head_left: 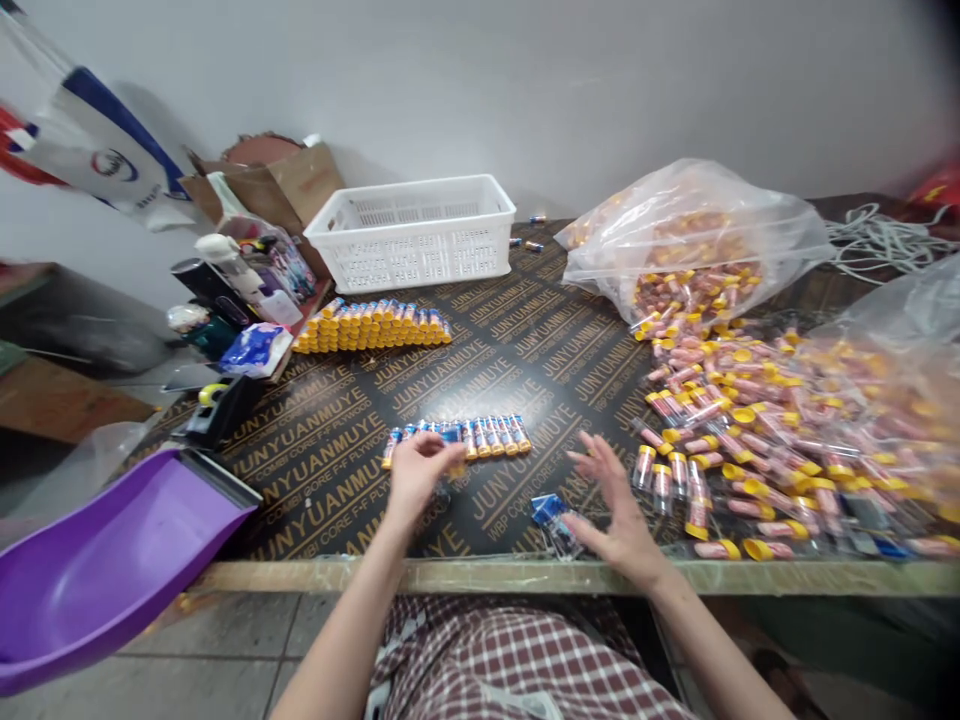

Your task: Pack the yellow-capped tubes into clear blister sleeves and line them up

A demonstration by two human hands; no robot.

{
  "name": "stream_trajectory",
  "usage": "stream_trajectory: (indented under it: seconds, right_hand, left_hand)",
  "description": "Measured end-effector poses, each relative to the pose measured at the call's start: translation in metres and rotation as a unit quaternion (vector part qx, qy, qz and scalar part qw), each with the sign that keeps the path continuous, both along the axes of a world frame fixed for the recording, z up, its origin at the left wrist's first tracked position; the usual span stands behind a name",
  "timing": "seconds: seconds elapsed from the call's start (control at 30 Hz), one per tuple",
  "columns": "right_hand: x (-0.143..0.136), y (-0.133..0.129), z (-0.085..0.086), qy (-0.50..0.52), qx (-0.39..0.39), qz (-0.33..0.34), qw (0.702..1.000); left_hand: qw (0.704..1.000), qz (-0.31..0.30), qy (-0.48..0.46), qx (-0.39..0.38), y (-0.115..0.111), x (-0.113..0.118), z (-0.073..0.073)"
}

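From the head cam I see the left hand (416, 470) at the near-left end of a short row of blue-labelled tubes (457, 440) lying side by side on the printed plywood table (330, 450). Fingers are curled in on that end of the row, and a yellow-capped tube (455, 457) appears pinched at the fingertips; the grip looks narrow, but motion blur keeps me from being sure of contact. Right hand (619, 505) is spread wide, palm down, holding nothing, hovering just beside a small clump of blue packaging (551, 512) near the table's front edge. Just right of that hand I see a few upright clear tubes with yellow caps (664, 480), and beyond them a big loose spread of pink yellow-capped tubes (765, 420) spilling from an open plastic bag (690, 230). Further back, a longer stacked row of finished blue-and-yellow tubes (375, 325) sits in front of a white slotted basket (412, 235). At far left there is a cardboard box (292, 185) with clutter, a tape dispenser (217, 405), and a purple scoop-shaped tray (112, 560) overhanging the table corner. A coil of white cord (877, 240) lies at the back right. Checked fabric (510, 660) is visible below the table edge.
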State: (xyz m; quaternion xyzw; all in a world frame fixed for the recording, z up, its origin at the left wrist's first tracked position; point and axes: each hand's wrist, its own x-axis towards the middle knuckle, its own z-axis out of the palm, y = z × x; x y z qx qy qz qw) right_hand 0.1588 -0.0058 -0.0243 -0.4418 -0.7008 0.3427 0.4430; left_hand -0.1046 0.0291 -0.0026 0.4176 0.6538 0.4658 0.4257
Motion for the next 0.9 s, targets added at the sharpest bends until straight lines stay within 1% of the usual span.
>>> stream_trajectory:
  seconds: [0.03,0.1,0.13,0.17,0.23,0.3,0.33,0.4,0.43,0.5,0.53,0.57,0.6,0.67,0.7,0.73,0.8,0.9]
  right_hand:
    - [0.008,0.003,-0.003,-0.007,0.001,-0.043,0.999]
    - [0.022,0.009,-0.011,-0.037,0.004,-0.103,0.994]
    - [0.028,0.012,-0.014,-0.059,0.010,-0.121,0.991]
    - [0.033,0.014,-0.018,-0.083,0.019,-0.134,0.987]
    - [0.040,0.017,-0.024,-0.130,0.045,-0.153,0.979]
    - [0.045,0.019,-0.030,-0.181,0.066,-0.177,0.965]
    - [0.047,0.019,-0.032,-0.204,0.070,-0.190,0.958]
    - [0.053,0.020,-0.037,-0.241,0.065,-0.214,0.944]
    - [0.055,0.020,-0.039,-0.255,0.059,-0.221,0.939]
    - [0.059,0.023,-0.041,-0.277,0.046,-0.226,0.933]
    - [0.059,0.026,-0.042,-0.286,0.039,-0.225,0.931]
    - [0.058,0.029,-0.043,-0.294,0.033,-0.223,0.929]
    - [0.056,0.034,-0.043,-0.300,0.028,-0.220,0.928]
    - [0.051,0.043,-0.044,-0.307,0.017,-0.214,0.927]
    - [0.048,0.047,-0.043,-0.308,0.011,-0.211,0.928]
    - [0.045,0.051,-0.043,-0.308,0.006,-0.207,0.929]
    - [0.041,0.055,-0.041,-0.303,-0.002,-0.199,0.932]
    - [0.038,0.052,-0.037,-0.283,-0.008,-0.186,0.941]
  left_hand:
    - [0.992,0.060,0.106,0.019,0.006,-0.024,0.003]
    - [0.981,0.103,0.165,0.025,0.015,-0.068,0.004]
    - [0.974,0.116,0.193,0.017,0.018,-0.086,0.002]
    - [0.962,0.122,0.244,-0.014,0.020,-0.102,-0.002]
    - [0.944,0.103,0.305,-0.068,0.023,-0.122,-0.015]
    - [0.937,0.076,0.328,-0.094,0.025,-0.130,-0.025]
    - [0.938,0.074,0.328,-0.089,0.025,-0.130,-0.028]
    - [0.942,0.103,0.315,-0.044,0.025,-0.119,-0.028]
    - [0.944,0.123,0.306,-0.011,0.023,-0.108,-0.025]
    - [0.953,0.119,0.276,0.046,0.018,-0.074,-0.017]
    - [0.961,0.082,0.259,0.059,0.014,-0.052,-0.014]
    - [0.972,0.003,0.231,0.051,0.009,-0.027,-0.013]
    - [0.975,-0.055,0.212,0.047,0.003,-0.001,-0.014]
    - [0.971,-0.142,0.189,0.029,-0.009,0.046,-0.023]
    - [0.961,-0.202,0.189,-0.003,-0.015,0.065,-0.029]
    - [0.953,-0.227,0.201,-0.026,-0.020,0.080,-0.035]
    - [0.941,-0.249,0.225,-0.048,-0.026,0.096,-0.047]
    - [0.936,-0.255,0.236,-0.045,-0.028,0.098,-0.055]
